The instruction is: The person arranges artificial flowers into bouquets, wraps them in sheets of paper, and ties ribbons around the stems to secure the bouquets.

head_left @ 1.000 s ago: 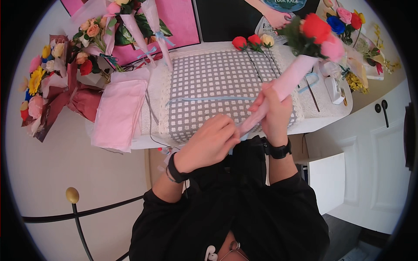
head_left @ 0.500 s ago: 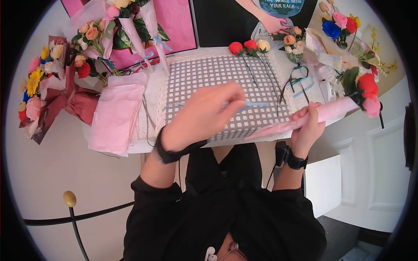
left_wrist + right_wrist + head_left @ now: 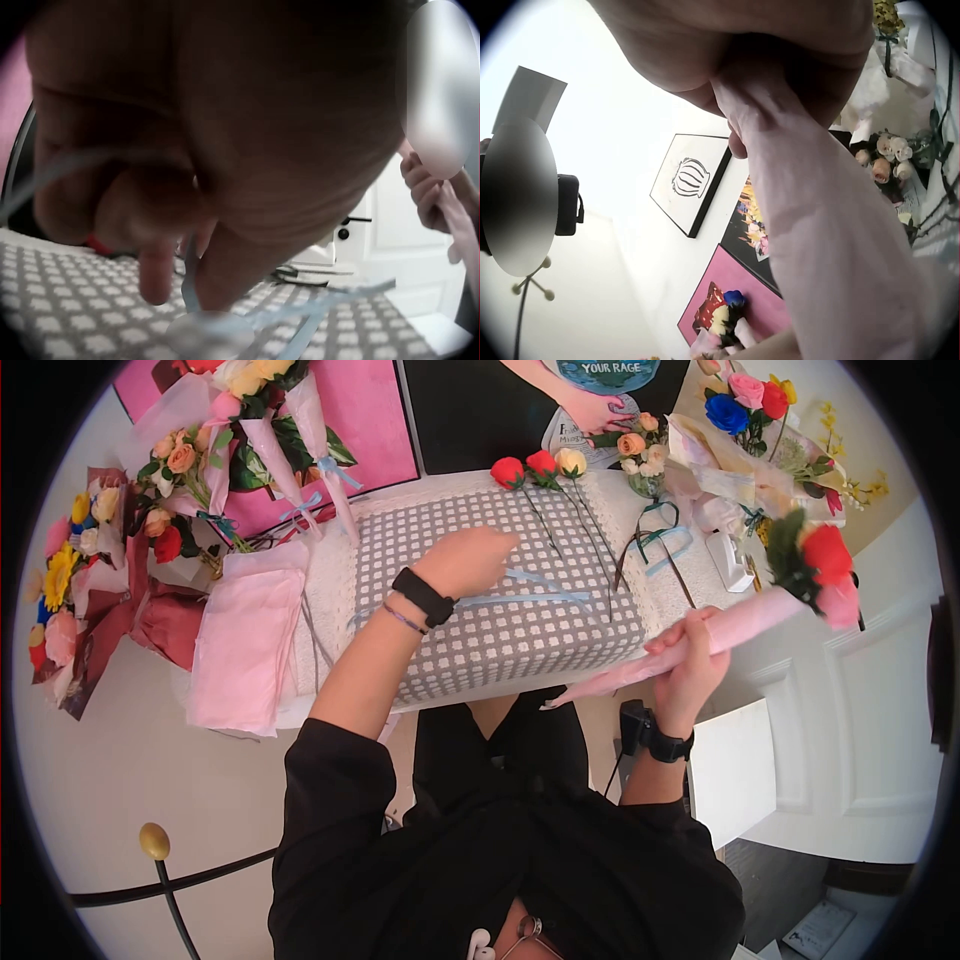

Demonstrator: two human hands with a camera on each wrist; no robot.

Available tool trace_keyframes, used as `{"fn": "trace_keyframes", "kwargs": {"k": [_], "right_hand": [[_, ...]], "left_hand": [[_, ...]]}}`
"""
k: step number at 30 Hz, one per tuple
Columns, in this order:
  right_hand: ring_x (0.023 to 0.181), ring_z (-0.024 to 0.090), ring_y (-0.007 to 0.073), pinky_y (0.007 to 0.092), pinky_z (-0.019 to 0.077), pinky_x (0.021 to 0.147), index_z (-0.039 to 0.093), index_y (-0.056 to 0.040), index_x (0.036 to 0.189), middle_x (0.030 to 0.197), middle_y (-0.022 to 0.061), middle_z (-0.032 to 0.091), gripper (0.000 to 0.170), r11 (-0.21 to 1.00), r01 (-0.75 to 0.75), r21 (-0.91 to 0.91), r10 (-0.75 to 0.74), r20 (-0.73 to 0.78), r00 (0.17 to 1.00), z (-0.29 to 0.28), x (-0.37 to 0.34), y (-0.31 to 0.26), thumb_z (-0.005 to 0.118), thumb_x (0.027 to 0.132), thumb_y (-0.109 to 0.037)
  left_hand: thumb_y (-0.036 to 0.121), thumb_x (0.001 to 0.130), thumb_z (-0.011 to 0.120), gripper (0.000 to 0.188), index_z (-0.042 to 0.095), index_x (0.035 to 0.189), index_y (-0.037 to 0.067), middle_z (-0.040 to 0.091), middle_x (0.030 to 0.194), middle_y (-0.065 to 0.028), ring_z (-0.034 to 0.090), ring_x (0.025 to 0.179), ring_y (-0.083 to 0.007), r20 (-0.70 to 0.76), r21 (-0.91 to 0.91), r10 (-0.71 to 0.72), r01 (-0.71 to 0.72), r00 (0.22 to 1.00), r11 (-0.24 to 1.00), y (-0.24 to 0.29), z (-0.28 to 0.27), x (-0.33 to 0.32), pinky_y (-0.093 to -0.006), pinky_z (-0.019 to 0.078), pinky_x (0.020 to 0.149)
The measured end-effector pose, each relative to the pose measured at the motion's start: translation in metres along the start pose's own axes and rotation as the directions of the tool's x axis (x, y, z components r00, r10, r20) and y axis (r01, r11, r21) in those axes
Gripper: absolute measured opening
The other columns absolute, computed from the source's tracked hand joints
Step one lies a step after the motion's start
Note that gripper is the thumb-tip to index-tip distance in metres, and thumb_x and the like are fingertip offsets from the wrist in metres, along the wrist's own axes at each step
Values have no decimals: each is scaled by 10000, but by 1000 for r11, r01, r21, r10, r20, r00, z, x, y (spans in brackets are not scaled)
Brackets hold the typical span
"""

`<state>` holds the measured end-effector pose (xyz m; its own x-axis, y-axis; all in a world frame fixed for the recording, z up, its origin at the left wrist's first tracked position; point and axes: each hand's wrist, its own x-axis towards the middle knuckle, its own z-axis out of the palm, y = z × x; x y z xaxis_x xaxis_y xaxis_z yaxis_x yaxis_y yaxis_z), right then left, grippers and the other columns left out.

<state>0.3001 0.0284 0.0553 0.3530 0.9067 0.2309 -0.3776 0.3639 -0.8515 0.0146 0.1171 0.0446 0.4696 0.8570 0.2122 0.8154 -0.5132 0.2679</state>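
Observation:
My right hand (image 3: 695,665) grips a slim bouquet wrapped in pink paper (image 3: 755,620), tilted with its flower end to the upper right. A red rose (image 3: 827,555) and a pink rose (image 3: 838,603) with green leaves show at its top. The wrap's narrow tail (image 3: 832,247) fills much of the right wrist view. Over the checked grey-and-white cloth, my left hand (image 3: 465,563) has curled fingers and pinches a light blue ribbon (image 3: 190,281). Lengths of blue ribbon (image 3: 530,598) lie across the cloth beside that hand.
Two red roses and a cream rose (image 3: 571,461) lie on the cloth (image 3: 430,650) at the back. Stacked pink paper (image 3: 245,645) is at the left, with several bouquets beyond. Dark and blue ribbons (image 3: 668,550) and a white power strip (image 3: 730,563) lie at the right.
My left hand has left the bouquet's lower end and moved up over the cloth to the blue ribbon. My right hand has carried the bouquet to the right and lower.

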Motion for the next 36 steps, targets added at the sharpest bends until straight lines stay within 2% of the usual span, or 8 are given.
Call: {"fn": "trace_keyframes", "kwargs": {"k": [5, 7, 13, 20, 22, 28, 32, 36], "right_hand": [[524, 548, 164, 308, 505, 473, 516, -8, 1024, 667, 74, 555, 144, 973, -225, -42, 229, 132, 964, 26, -11, 26, 586, 927, -89], [554, 570, 159, 290, 506, 520, 533, -7, 1016, 690, 77, 578, 146, 963, -268, -38, 270, 217, 938, 37, -15, 30, 599, 917, -91], [726, 613, 146, 267, 494, 638, 564, -13, 1015, 787, 76, 624, 161, 930, -366, 28, 297, 528, 795, 66, -24, 50, 616, 903, -116], [986, 606, 198, 338, 473, 895, 561, 3, 1204, 1009, 110, 642, 397, 974, -211, -78, 174, 856, 486, 87, -35, 69, 626, 877, -213], [1063, 592, 188, 335, 466, 928, 523, -8, 1280, 1117, 118, 611, 448, 802, -352, -484, 572, 791, 217, 90, -37, 57, 642, 883, -179], [996, 615, 150, 300, 507, 866, 467, 8, 1327, 1089, 72, 625, 534, 960, -218, -177, 276, 737, 616, 92, -63, 79, 717, 866, -97], [1036, 599, 166, 324, 489, 910, 537, 17, 1194, 1082, 112, 630, 385, 899, -386, -206, 429, 589, 685, 94, -67, 71, 705, 860, -78], [955, 598, 139, 297, 488, 809, 591, 13, 1029, 980, 72, 629, 254, 880, -449, -157, 435, 648, 626, 85, -50, 82, 685, 870, -161]], "left_hand": [[179, 846, 663, 352, 621, 1139, -11, 665, 1066, -186, 642, 938, -380, -233, 194, 26, 20, 972, 981, 22, -7, -31, -443, 514, 813], [231, 871, 685, 384, 613, 1174, 6, 673, 1052, -166, 656, 948, -329, -257, -262, 3, -73, 966, 962, 52, -14, -43, -388, 516, 805], [170, 990, 573, 530, 319, 1447, 86, 669, 1038, -153, 663, 900, -187, 84, -967, -211, 131, 974, 219, 109, 17, -106, -323, 535, 784], [119, 1001, 526, 526, 265, 1455, 69, 662, 930, -134, 642, 704, -148, 217, -949, -252, 143, 943, -281, 103, 24, -140, -263, 536, 622], [120, 1006, 511, 413, 377, 1388, 38, 666, 899, -112, 622, 666, -121, 177, -975, -300, 125, 937, -186, 105, 29, -146, -253, 510, 592], [78, 915, 646, 430, 486, 1304, -7, 648, 1042, -203, 687, 884, -289, -556, -314, -388, 246, 736, 917, 102, 36, -141, -390, 526, 718], [54, 874, 686, 532, 445, 1345, -6, 628, 1078, -213, 672, 915, -302, -586, -246, -335, 233, 738, 941, 117, 38, -139, -377, 522, 732], [52, 912, 657, 550, 386, 1388, 7, 647, 1031, -156, 662, 868, -230, -160, -856, -578, 179, 800, 485, 118, 38, -144, -343, 529, 700]]}}
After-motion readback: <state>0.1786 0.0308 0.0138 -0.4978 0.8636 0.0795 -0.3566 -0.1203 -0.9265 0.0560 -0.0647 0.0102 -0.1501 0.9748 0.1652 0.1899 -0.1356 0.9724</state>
